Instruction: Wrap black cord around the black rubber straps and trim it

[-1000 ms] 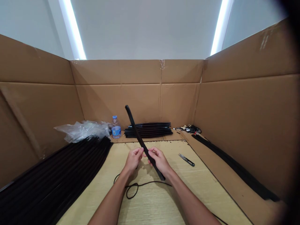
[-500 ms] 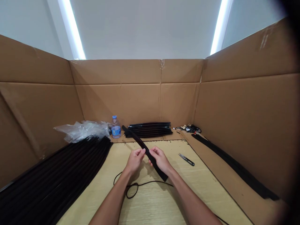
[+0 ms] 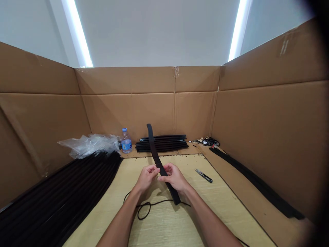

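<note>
A long, flat black strip (image 3: 153,147) with a ribbed or gathered stretch near its middle slants across the space above the table. My left hand (image 3: 148,176) pinches its left edge between thumb and fingers. On the other edge, my right hand (image 3: 174,176) grips it, thumb lying across the front. The far end of the strip rises past the pile behind, and its near end hangs over a thin black cord (image 3: 144,210) on the table. What the strip is made of, I cannot tell. To the right of my hands lie thread snips (image 3: 204,175).
Many long black strips (image 3: 59,195) cover the left side. Above them sit clear plastic bags (image 3: 92,144) and a water bottle (image 3: 126,141). A stack of black pieces (image 3: 169,143) lies at the back. Another black strip (image 3: 254,181) runs along the right. Cardboard walls (image 3: 128,109) surround the table.
The strip has turned more upright, its far end swinging up and to the right. My right thumb has come across the strip's front. Both hands stay on it.
</note>
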Tool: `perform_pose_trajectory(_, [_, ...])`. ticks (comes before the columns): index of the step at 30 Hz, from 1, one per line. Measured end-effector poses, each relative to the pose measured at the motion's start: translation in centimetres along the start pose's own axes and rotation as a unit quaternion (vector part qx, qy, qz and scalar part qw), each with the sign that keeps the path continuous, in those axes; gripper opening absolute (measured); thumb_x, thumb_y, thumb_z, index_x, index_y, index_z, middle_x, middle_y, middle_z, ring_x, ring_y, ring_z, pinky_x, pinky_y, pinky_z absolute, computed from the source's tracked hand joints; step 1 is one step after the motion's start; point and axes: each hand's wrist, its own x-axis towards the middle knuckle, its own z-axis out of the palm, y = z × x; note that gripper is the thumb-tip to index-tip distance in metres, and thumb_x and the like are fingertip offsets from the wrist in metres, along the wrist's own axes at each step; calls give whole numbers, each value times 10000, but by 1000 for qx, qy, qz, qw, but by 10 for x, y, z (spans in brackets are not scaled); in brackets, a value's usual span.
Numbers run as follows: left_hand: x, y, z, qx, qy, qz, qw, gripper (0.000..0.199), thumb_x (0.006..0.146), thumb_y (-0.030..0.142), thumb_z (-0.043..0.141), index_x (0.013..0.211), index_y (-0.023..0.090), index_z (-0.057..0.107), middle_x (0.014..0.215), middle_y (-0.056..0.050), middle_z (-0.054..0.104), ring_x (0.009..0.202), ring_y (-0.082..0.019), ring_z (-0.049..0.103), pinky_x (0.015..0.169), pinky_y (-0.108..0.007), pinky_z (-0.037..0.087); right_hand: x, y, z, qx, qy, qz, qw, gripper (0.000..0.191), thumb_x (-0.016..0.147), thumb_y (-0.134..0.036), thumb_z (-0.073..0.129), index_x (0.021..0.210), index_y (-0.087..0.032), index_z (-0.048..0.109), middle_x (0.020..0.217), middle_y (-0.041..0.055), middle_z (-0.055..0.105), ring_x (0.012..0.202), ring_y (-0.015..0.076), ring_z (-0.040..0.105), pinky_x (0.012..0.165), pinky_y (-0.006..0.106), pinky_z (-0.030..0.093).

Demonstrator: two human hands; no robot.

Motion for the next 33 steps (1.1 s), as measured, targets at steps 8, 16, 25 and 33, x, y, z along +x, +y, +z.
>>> perform_pose_trajectory(8, [3,-5,-3,0,19,4,1000,492,696,581,681,611,158,444,469,85,297,432,-48,212,434,-204,131,-1,-7,4,21,8,-4,1000,531,599,-533,743,852,-163,459,769,-31,551,584,44,515,443,166,432])
perform_pose_trajectory(16, [5,-4,-2,-29,7,0,1000,506,617,605,724,697,150,519,473,84,333,417,-47,204,426,-209,118,2,-4,3,46,19,30,998,608,513,-408,834,1005,-137,602,891,35,665,723,64,579,644,170,441])
perform_pose_trajectory(25, [6,-16,-3,15,5,20,1000,485,743,595,622,620,149,476,496,69,317,460,-61,214,453,-214,140,2,6,3,6,22,3,1000,552,538,-429,815,865,-161,462,826,-28,583,625,29,502,541,159,456])
perform_pose_trajectory(33, [8,-19,-4,22,47,12,999,457,737,580,629,649,143,530,472,78,300,441,-63,209,444,-210,136,-1,-6,-5,51,-8,45,998,519,575,-483,781,909,-164,545,869,6,627,700,61,546,622,195,493])
